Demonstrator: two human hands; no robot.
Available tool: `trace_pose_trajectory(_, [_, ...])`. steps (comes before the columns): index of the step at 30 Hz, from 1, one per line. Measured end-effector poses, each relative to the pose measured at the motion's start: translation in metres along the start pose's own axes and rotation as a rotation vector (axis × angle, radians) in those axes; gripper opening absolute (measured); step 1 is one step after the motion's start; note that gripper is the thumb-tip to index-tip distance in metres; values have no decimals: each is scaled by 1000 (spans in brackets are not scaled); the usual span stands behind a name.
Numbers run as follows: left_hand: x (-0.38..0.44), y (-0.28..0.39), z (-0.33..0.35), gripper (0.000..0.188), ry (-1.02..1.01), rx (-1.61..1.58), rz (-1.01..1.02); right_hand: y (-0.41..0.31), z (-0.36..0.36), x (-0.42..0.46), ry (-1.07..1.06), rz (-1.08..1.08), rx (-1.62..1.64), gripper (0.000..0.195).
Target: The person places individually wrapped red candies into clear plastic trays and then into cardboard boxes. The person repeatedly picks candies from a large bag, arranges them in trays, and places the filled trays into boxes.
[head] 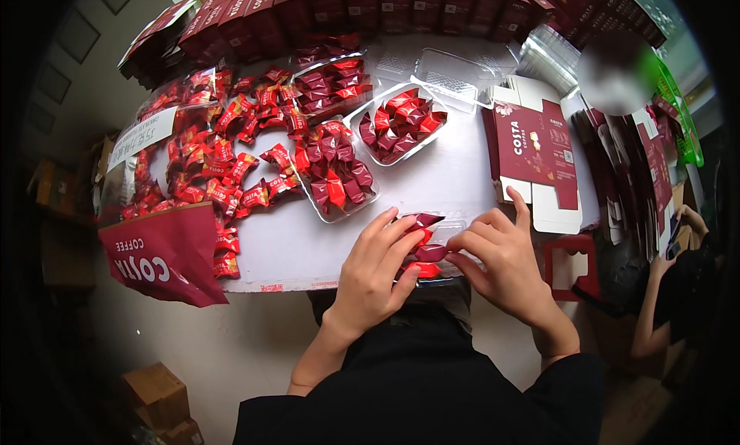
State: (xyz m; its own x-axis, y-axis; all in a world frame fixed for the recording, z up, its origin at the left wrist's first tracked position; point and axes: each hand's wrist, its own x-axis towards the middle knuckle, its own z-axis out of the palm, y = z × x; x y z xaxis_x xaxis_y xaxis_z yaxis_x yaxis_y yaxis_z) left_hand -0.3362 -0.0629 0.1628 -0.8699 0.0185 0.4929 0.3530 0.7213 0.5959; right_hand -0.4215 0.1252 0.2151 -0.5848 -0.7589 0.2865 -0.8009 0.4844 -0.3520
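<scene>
At the table's near edge, a clear plastic tray point(452, 232) holds several wrapped candies point(430, 252) in dark red and bright red. Over the tray's left part lies my left hand point(378, 265), fingers spread on the candies; whether it grips one is hidden. The thumb and forefinger of my right hand point(502, 260) pinch the end of a dark red candy in that tray. Beyond my hands stand a filled clear tray point(376, 195), another at its upper right point(442, 134) and a third farther back point(370, 101).
Loose red candies point(243, 167) and a large Costa pouch point(167, 260) lie at left. Flat printed cartons point(535, 150) are stacked at right, near nested clear trays point(546, 57) and a green basket point(676, 109). Maroon boxes point(399, 11) line the back. A person point(665, 294) is at far right.
</scene>
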Motion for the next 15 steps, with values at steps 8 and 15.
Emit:
trace_pose_trajectory(8, [-3,1,3,41,-2,48,-25,-13,30,6,92,-20,137,10])
trace_pose_trajectory(15, [-5,-1,2,40,-35,190,-34,0,16,-2,167,4,195,26])
